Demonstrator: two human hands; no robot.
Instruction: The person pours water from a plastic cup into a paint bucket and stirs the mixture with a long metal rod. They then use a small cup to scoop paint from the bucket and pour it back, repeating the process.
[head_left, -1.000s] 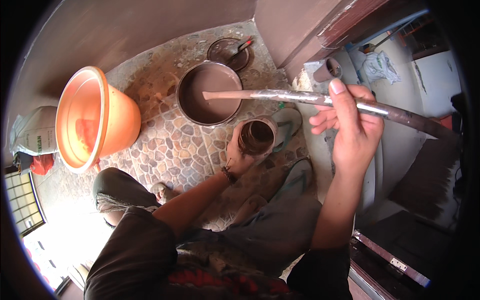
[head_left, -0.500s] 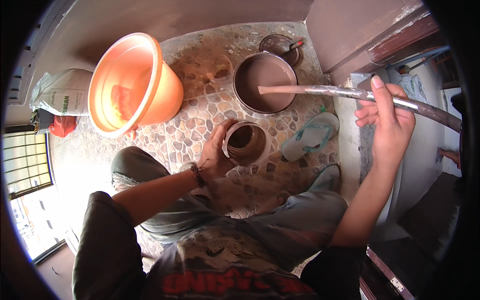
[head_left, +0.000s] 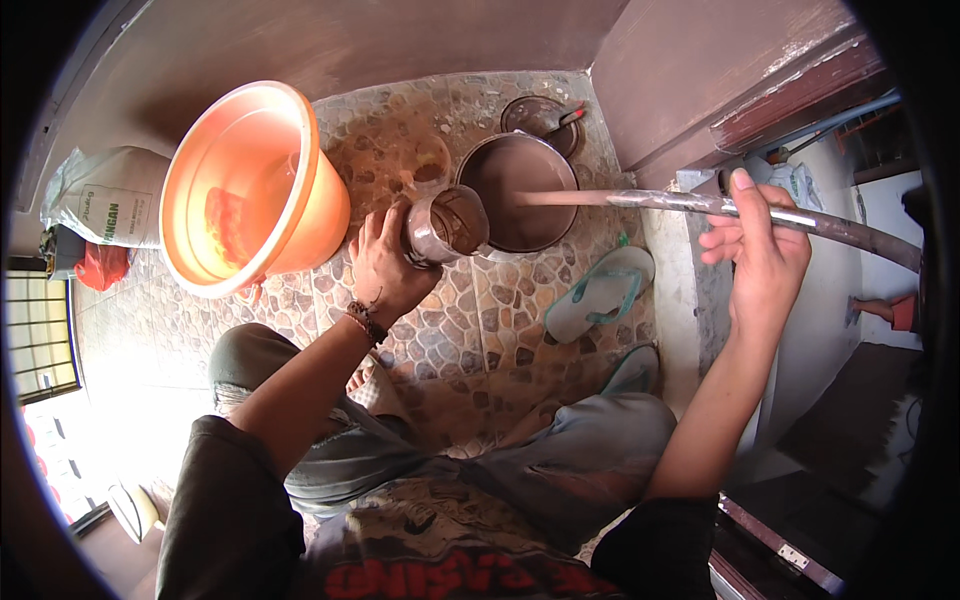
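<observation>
My left hand (head_left: 392, 262) grips a small, paint-smeared container (head_left: 428, 228) from its left side. The container leans to the right, its mouth beside the left rim of a bucket (head_left: 560, 234) of brown paint (head_left: 505, 168). Between the thumb and fingers of my right hand (head_left: 762, 245) is a long stick (head_left: 670, 201), dark and streaked with paint. Its paint-coated end lies in or just above the brown paint; I cannot tell which.
A large orange tub (head_left: 325, 215) stands at the left, with a sack (head_left: 118, 200) behind it. Grey-green flip-flops (head_left: 598, 292) lie on the pebbled floor (head_left: 440, 330). Beyond the bucket, a brush (head_left: 568, 118) rests on a round lid (head_left: 530, 115). A low ledge (head_left: 672, 300) runs along the right.
My left hand has carried the container up and left to the paint bucket's edge and tipped it to the right. My right hand keeps hold of the stick in nearly the same place.
</observation>
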